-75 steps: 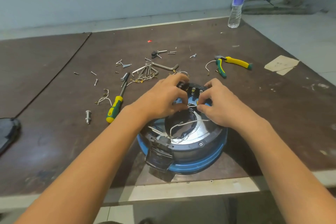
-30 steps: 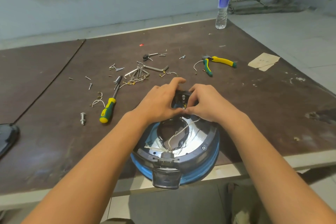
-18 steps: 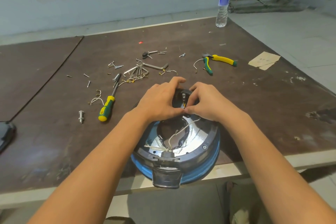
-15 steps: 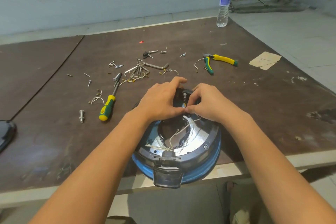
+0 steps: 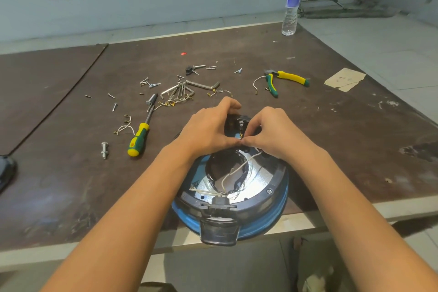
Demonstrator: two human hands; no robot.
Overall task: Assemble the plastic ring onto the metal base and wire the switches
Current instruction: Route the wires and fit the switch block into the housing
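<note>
- The brown worktop (image 5: 71, 173) lies under both hands and stretches well beyond them.
- A round blue housing (image 5: 272, 218) sits at the worktop's near edge, just below the hands. It carries the dark plastic ring (image 5: 276, 185) around the shiny metal base (image 5: 258, 180).
- The left hand (image 5: 206, 130) and right hand (image 5: 275, 133) meet over the housing's far edge, fingers curled and thumb tips touching.
- A water bottle (image 5: 291, 5) stands far beyond the right hand.
- A screwdriver (image 5: 139, 133) lies left of the left hand.
- Pliers (image 5: 284, 80) lie beyond the right hand.
- A hex key (image 5: 203, 85) lies beyond the left hand, among loose screws.
- A white wire (image 5: 239, 168) runs over the metal base and up under the right hand.
- The black switch block (image 5: 238, 121) shows between the hands.
- A bolt (image 5: 104, 149) lies left of the screwdriver.
- Both hands pinch a small brass terminal (image 5: 241, 136) beside the switch block.
</note>
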